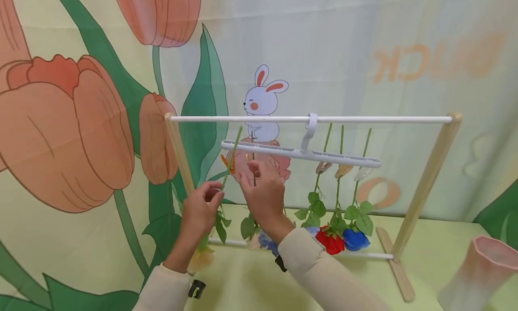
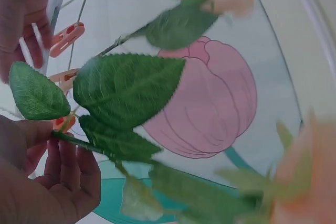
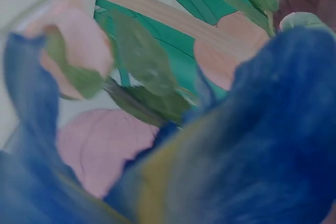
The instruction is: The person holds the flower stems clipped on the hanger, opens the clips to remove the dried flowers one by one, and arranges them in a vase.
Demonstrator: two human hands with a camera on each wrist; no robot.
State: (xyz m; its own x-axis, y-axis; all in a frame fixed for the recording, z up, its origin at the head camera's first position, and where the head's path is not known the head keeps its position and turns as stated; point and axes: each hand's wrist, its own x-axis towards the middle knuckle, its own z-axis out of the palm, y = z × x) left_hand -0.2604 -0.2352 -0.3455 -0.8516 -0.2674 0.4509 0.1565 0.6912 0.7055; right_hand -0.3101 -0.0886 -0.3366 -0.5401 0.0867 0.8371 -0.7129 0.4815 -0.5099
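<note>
My left hand pinches the green stem of an upside-down flower with a pale yellow-peach bloom. The stem's upper end crosses the left end of a white hanger, beside an orange clip. My right hand is by the second stem, fingers loosely bent. In the left wrist view, the right hand's fingertips stand beside another orange clip, apart from it. Blue petals fill much of the right wrist view, with a peach rose behind them.
The hanger hooks over the white rod of a wooden-legged rack. On its right side, clips hold a red rose and a blue rose head-down. A pink-white vase stands at the right. A printed curtain hangs behind.
</note>
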